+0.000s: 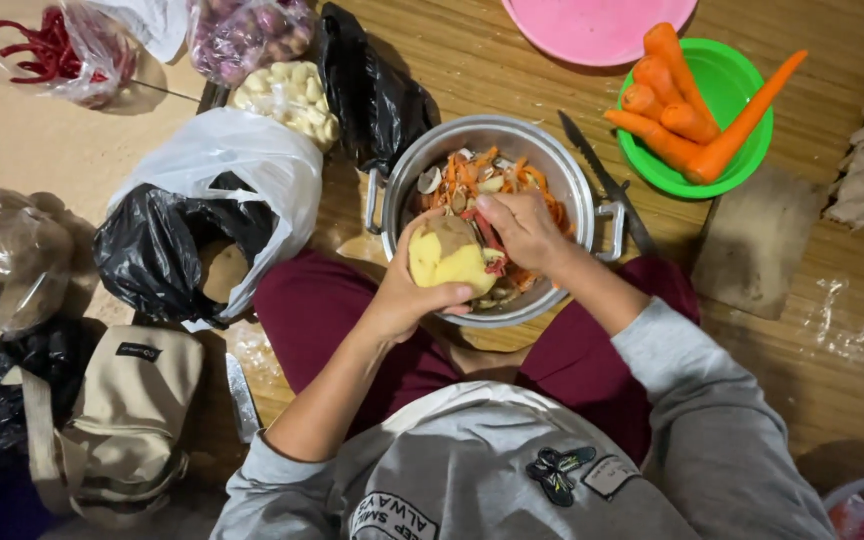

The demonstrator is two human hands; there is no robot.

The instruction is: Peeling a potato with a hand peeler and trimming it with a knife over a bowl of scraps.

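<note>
While the left hand (pixel 407 290) cups a half-peeled potato (pixel 449 257) from below, fingers wrapped around it, the right hand (pixel 524 228) curls over its top with the fingers bent together; whether it grips a peeler I cannot tell. The potato shows pale yellow flesh on its lower part and brown skin above, and is held just over the near rim of a metal pot (pixel 574 178) filled with orange and brown peelings (pixel 472 175). A knife (pixel 607 185) lies beside the pot, near a green bowl (pixel 742 150) of carrots (pixel 687 120).
</note>
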